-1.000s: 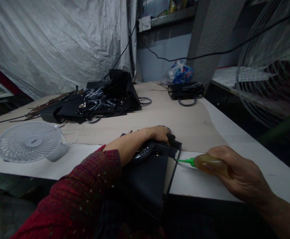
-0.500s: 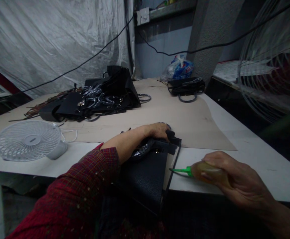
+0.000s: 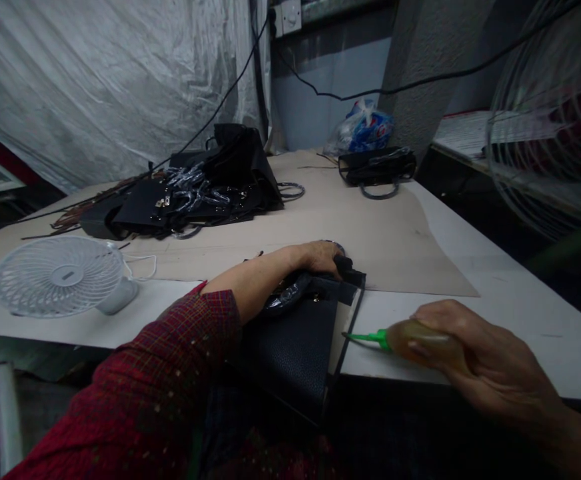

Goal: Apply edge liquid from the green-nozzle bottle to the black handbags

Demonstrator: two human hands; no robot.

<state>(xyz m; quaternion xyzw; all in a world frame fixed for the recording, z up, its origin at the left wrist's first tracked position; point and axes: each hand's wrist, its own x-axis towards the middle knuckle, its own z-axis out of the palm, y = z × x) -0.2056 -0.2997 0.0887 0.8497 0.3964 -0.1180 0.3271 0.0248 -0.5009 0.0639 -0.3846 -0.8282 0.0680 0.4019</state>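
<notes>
A black leather handbag (image 3: pixel 295 350) lies over the near edge of the table, its side panel turned up toward me. My left hand (image 3: pixel 318 257), in a red plaid sleeve, presses down on the bag's far top end with curled fingers. My right hand (image 3: pixel 475 353) is wrapped round a small squeeze bottle of yellowish glue (image 3: pixel 420 341). The bottle's green nozzle (image 3: pixel 365 337) touches the pale inner edge of the bag's side.
A small white desk fan (image 3: pixel 58 275) stands at the left. A heap of black bags and straps (image 3: pixel 190 193) lies further back, and another black bag (image 3: pixel 376 170) sits at the far right by a plastic sack (image 3: pixel 363 130). A big wire fan guard (image 3: pixel 550 113) fills the right.
The nozzle has slid along the bag's side edge toward me, from near the top corner to lower down. My left hand has stayed on the bag.
</notes>
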